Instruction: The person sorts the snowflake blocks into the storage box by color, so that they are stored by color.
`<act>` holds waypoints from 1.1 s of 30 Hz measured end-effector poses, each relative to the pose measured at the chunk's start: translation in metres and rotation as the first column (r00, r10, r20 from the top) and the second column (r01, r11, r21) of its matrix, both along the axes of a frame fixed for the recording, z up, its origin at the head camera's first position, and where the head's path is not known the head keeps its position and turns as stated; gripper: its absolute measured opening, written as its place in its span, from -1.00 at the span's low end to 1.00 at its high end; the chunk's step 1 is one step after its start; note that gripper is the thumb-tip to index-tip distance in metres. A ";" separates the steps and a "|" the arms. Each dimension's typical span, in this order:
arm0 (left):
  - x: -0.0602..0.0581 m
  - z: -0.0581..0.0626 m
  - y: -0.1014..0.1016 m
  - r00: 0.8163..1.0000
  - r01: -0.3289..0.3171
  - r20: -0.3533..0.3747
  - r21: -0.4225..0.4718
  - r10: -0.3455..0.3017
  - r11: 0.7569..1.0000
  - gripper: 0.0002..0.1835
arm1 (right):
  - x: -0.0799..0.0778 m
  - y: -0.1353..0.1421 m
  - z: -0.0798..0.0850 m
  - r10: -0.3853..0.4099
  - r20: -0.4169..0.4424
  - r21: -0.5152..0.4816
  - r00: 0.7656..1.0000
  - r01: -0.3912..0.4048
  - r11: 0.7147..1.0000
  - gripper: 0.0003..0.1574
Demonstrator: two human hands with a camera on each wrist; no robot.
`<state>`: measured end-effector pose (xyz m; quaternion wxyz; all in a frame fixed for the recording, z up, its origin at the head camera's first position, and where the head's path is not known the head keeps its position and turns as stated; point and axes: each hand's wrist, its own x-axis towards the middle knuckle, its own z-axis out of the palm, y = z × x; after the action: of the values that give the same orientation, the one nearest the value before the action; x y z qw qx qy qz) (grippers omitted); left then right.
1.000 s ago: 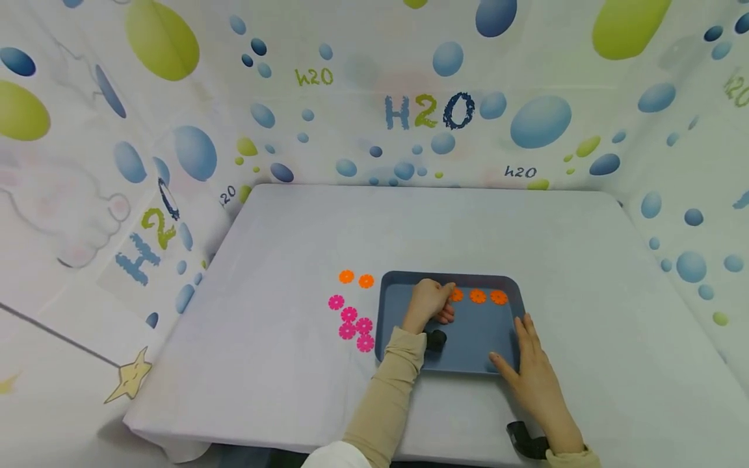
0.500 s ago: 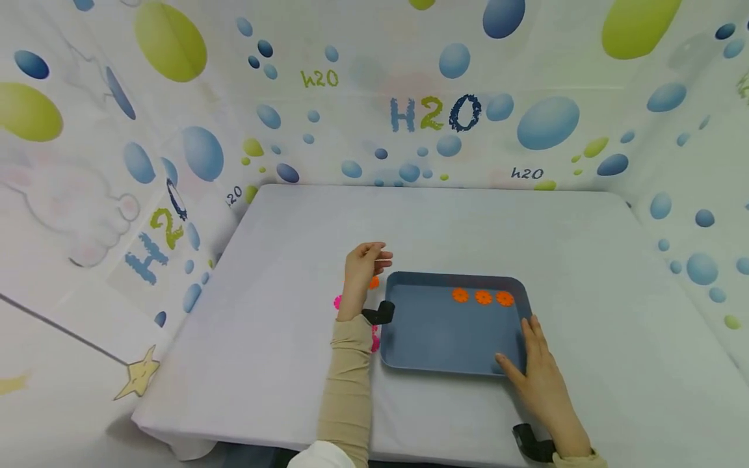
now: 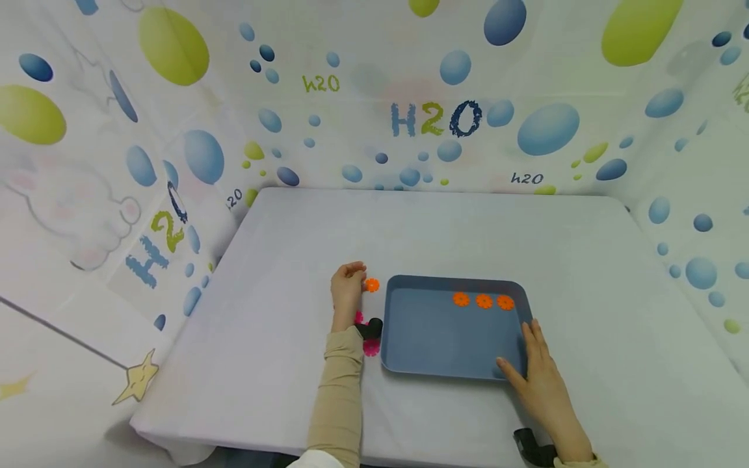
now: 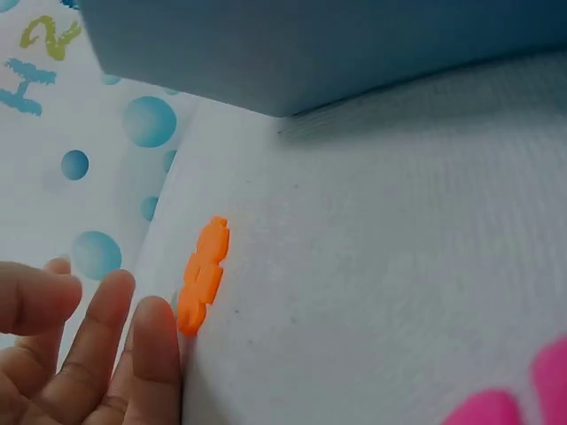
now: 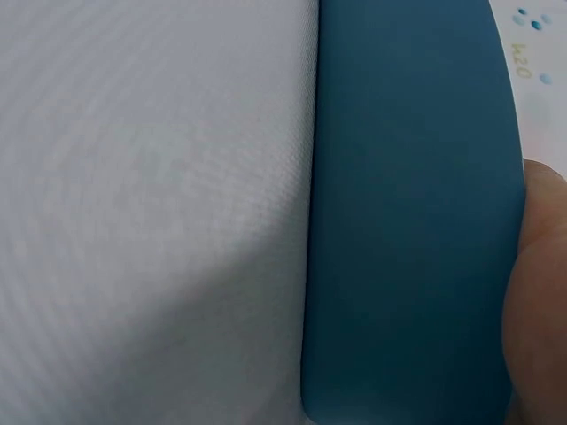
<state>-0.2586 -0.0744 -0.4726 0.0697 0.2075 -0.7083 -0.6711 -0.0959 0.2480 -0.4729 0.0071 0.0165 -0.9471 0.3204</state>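
My left hand [image 3: 348, 290] is low over the table, left of a blue-grey tray [image 3: 445, 375]. Its fingers [image 4: 152, 354] are loosely bent, and nothing shows between them in the left wrist view. Close beside the fingertips lies an orange flower-shaped disc [image 3: 371, 285], which appears edge-on as an orange disc [image 4: 202, 276] in that wrist view. Pink flower-shaped discs [image 3: 371, 348] lie partly hidden under the left wrist. Extended fingers of my right hand [image 3: 544, 377] rest against the tray's right rim, and the thumb [image 5: 539, 292] lies at its front right corner.
Inside the tray, three orange discs [image 3: 484, 301] form a row along the far side. A white cloth covers the table [image 3: 281, 260]. Printed curtains [image 3: 363, 130] with bubbles stand behind and at the sides. Black wrist devices [image 3: 370, 328] are worn on both wrists.
My left hand has left the row of orange discs in the tray, crossed leftward over the rim and come down by the loose discs. The right hand has stayed at the tray.
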 end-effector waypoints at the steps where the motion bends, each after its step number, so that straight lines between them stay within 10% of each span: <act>1: 0.000 0.000 0.001 1.000 0.008 0.001 -0.068 -0.008 0.998 -0.75 | 0.000 0.000 -0.001 -0.001 -0.002 0.000 1.000 0.001 1.000 0.10; 6: 0.003 -0.002 0.003 0.995 0.099 0.017 -0.355 -0.099 0.930 -0.69 | 0.002 -0.001 -0.003 -0.006 -0.016 0.005 1.000 0.006 1.000 0.09; 14: 0.004 0.002 0.006 0.960 0.252 0.034 -0.545 -0.279 0.800 -0.49 | 0.003 -0.001 -0.001 -0.008 -0.043 -0.017 0.999 0.007 1.000 0.07; 29: 0.012 0.006 0.003 0.964 0.266 0.137 -0.576 -0.229 0.773 -0.75 | 0.002 0.002 0.000 -0.006 -0.044 -0.007 0.999 0.005 1.000 0.06; 33: 0.014 0.007 0.003 0.985 0.167 0.043 -0.497 -0.167 0.852 -0.81 | 0.002 0.002 -0.001 -0.002 -0.021 -0.001 1.000 0.002 1.000 0.06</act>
<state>-0.2450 -0.0712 -0.4659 0.0629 0.1196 -0.8728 -0.4690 -0.0942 0.2496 -0.4737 0.0174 0.0188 -0.9468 0.3208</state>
